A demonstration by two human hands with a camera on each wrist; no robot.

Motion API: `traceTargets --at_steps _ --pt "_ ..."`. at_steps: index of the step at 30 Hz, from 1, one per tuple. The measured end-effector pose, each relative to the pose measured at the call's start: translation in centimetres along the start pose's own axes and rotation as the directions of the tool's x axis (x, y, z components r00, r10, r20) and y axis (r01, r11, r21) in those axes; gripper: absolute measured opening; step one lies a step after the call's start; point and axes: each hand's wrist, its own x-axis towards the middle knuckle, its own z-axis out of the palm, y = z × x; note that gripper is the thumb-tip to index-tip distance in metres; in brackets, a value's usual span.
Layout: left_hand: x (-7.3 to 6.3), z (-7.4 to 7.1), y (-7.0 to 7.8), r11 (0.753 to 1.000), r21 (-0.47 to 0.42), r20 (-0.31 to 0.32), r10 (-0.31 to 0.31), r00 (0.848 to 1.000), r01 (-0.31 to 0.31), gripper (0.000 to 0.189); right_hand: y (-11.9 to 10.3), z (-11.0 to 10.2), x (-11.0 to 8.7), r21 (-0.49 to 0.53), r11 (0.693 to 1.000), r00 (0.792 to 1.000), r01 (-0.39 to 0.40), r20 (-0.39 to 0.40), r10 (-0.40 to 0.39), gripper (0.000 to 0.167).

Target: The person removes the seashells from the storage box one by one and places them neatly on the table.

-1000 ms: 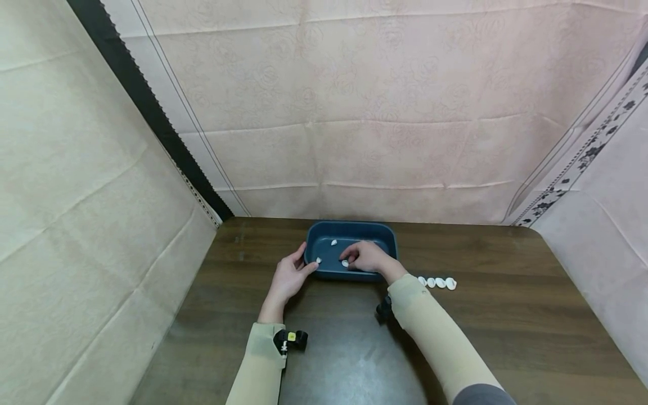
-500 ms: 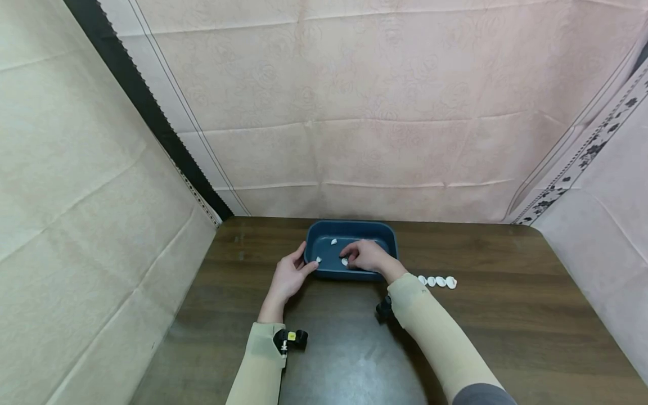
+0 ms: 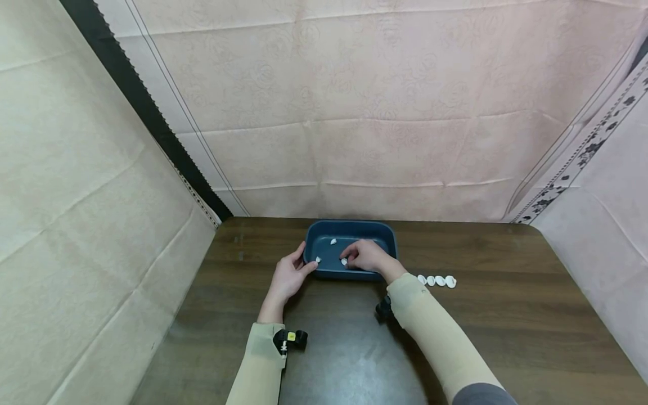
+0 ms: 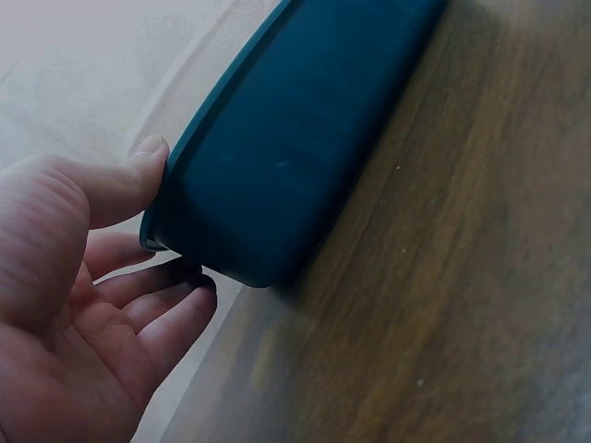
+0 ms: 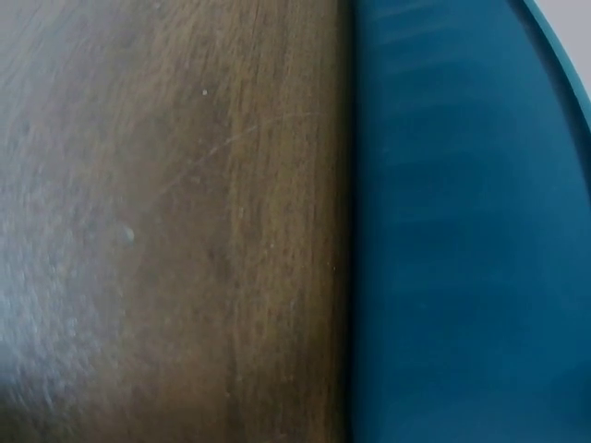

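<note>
A dark blue rectangular tray [image 3: 349,225] sits near the far edge of the wooden table. My left hand [image 3: 291,274] grips its left end, thumb [image 4: 138,180] at the rim and fingers [image 4: 175,318] below it on the outer side. Over the tray, my right hand [image 3: 368,256] reaches in and pinches a small white shell-like piece [image 3: 344,261] near the bottom. Two similar pieces lie in the tray, one farther back [image 3: 333,242] and another [image 3: 318,260] by the left thumb. In the right wrist view only the tray's outer wall [image 5: 471,221] and tabletop show; the hand is hidden.
On the wooden table [image 3: 506,315], several white round shell-like pieces [image 3: 441,281] stand in a row right of the tray, partly behind the right sleeve. Pale cloth [image 3: 385,112] hangs behind the table and along both sides.
Both hands keep nearly the same place at the tray. The view shifts very slightly; nothing else has visibly moved.
</note>
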Motion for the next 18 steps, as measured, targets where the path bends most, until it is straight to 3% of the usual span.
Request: traceTargets --at_steps 12,18 --pt "0.0 0.0 0.1 1.000 0.021 0.005 -0.002 1.000 0.002 0.069 0.4 -0.7 0.0 0.036 0.998 0.998 0.059 0.030 -0.060 0.021" --pt "0.1 -0.1 0.0 1.000 0.021 0.005 -0.003 1.000 0.003 0.069 0.1 -1.3 -0.2 0.025 0.994 0.994 0.104 -0.025 -0.103 0.025"
